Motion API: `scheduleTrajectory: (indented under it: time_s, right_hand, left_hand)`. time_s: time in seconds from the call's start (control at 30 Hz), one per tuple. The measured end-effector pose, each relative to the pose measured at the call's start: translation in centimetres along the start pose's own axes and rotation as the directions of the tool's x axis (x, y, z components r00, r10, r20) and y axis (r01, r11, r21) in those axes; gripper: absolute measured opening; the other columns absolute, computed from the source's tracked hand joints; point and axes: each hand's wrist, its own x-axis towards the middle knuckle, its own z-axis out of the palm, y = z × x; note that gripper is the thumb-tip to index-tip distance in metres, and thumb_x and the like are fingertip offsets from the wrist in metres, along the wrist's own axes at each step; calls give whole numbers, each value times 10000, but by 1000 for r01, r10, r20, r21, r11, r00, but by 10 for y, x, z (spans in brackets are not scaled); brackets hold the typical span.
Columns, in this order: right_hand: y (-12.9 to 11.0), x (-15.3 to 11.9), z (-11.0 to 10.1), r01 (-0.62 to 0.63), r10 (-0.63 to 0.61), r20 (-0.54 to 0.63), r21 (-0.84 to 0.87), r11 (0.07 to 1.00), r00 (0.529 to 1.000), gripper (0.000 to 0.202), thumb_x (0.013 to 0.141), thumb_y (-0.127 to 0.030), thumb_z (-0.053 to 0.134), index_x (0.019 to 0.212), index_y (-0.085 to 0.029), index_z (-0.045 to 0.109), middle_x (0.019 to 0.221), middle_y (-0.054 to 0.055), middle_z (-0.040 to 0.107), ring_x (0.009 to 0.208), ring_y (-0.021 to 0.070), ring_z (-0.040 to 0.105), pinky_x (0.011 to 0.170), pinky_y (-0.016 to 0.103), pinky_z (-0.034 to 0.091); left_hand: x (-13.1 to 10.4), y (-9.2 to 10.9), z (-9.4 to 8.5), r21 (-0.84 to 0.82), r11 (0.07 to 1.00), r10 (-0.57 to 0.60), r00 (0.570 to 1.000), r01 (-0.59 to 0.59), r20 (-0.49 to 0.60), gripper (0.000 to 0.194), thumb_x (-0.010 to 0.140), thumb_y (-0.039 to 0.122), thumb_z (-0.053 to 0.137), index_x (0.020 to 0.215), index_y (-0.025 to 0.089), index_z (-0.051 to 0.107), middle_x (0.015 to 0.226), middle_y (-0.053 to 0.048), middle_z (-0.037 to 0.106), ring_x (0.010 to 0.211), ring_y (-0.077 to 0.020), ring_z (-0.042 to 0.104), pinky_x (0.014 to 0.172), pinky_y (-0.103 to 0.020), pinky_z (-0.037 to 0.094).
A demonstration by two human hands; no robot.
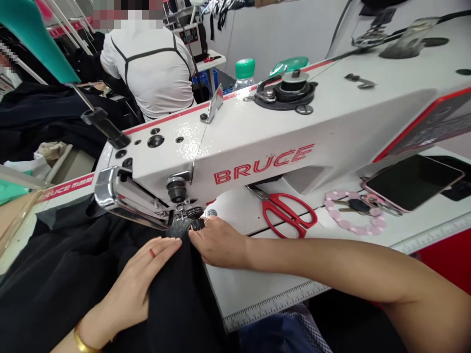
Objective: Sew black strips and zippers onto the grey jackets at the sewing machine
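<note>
Black fabric point(176, 299) lies over the left of the sewing table and runs up under the head of a white sewing machine point(257, 137). My left hand point(132, 282) rests flat on this fabric, fingers stretched out and pointing toward the needle area. Close to the presser area, my right hand point(221, 242) has its fingers curled at the fabric's right edge, pinching it. The machine's head partly hides the needle and the presser foot. A dark grey textured piece point(176, 229) shows beneath the head, between the two hands.
Red-handled scissors point(277, 203) lie right of the needle area. Beyond them are a pink bead bracelet point(338, 223) with keys and a phone point(414, 181). A ruler strip point(272, 300) edges the table. Behind the machine, a person in a white shirt point(150, 68) sits facing away.
</note>
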Motion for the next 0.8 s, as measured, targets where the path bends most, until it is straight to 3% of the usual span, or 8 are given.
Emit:
scheduleTrajectory:
  time_s: [0.1, 0.17, 0.23, 0.3, 0.37, 0.43, 0.63, 0.8]
  right_hand:
    - [0, -3, 3, 3, -3, 24, 12, 1000, 1000, 206, 803, -61, 353, 761, -120, 546, 764, 79, 539, 728, 213, 487, 574, 336, 352]
    - [-2, -7, 2, 15, -19, 76, 58, 998, 997, 209, 799, -82, 371, 745, -130, 567, 776, 82, 552, 740, 214, 491, 581, 339, 354]
    - [-6, -11, 0, 9, -22, 127, 102, 995, 992, 181, 789, -142, 410, 810, -116, 587, 822, 101, 570, 750, 218, 498, 581, 340, 362]
    - [-11, -14, -2, 4, -15, 112, 103, 995, 994, 285, 786, -190, 423, 1001, -64, 560, 972, 146, 572, 823, 228, 502, 639, 358, 384]
    - [-16, -16, -2, 1, -6, 62, 75, 997, 998, 421, 800, -213, 410, 1169, -16, 460, 1134, 184, 518, 940, 239, 481, 774, 403, 374]
    - [-20, -17, -1, -12, 9, 44, 56, 998, 999, 436, 809, -213, 398, 1195, -14, 440, 1169, 190, 502, 994, 241, 466, 834, 415, 349]
    - [-31, -30, 2, 118, -118, -3, 18, 993, 993, 239, 789, -184, 418, 896, -54, 587, 953, 213, 584, 963, 297, 514, 740, 385, 388]
    - [-37, -38, 5, 53, -50, -28, 148, 988, 998, 347, 780, -290, 459, 1004, -45, 557, 1022, 204, 557, 946, 286, 510, 733, 375, 407]
  left_hand:
    - [22, 8, 2, 199, 977, 59, 995, -74, 79, 729, 686, 101, 453, 1372, 177, 222, 1260, -126, 461, 1151, -262, 429, 995, -454, 306]
    - [26, 3, 8, 237, 968, 63, 996, -78, 71, 744, 692, 81, 421, 1386, 162, 168, 1264, -130, 461, 1164, -263, 417, 986, -454, 303]
    - [22, -9, 12, 176, 981, 85, 996, -86, 12, 669, 757, 127, 399, 1384, 186, 173, 1242, -104, 492, 1151, -229, 440, 976, -394, 332]
    - [14, -25, 13, 86, 991, 106, 993, -103, -41, 573, 815, 193, 371, 1367, 230, 220, 1223, -71, 517, 1130, -195, 466, 965, -337, 355]
    - [9, -37, 10, 35, 994, 105, 994, -104, -39, 521, 840, 237, 353, 1351, 258, 254, 1231, -53, 518, 1132, -188, 469, 987, -331, 337]
    - [10, -42, 6, 34, 991, 129, 992, -129, 11, 515, 844, 268, 359, 1349, 271, 258, 1260, -49, 498, 1153, -195, 455, 1027, -361, 281]
    - [31, -21, -4, 83, 939, 305, 920, -334, 247, 570, 763, 232, 448, 1320, 245, 330, 1345, -42, 410, 1241, -193, 348, 1052, -359, 225]
    - [27, 0, 2, 108, 970, 182, 945, -218, 273, 592, 747, 230, 490, 1319, 249, 340, 1334, -34, 425, 1236, -200, 355, 1034, -363, 264]
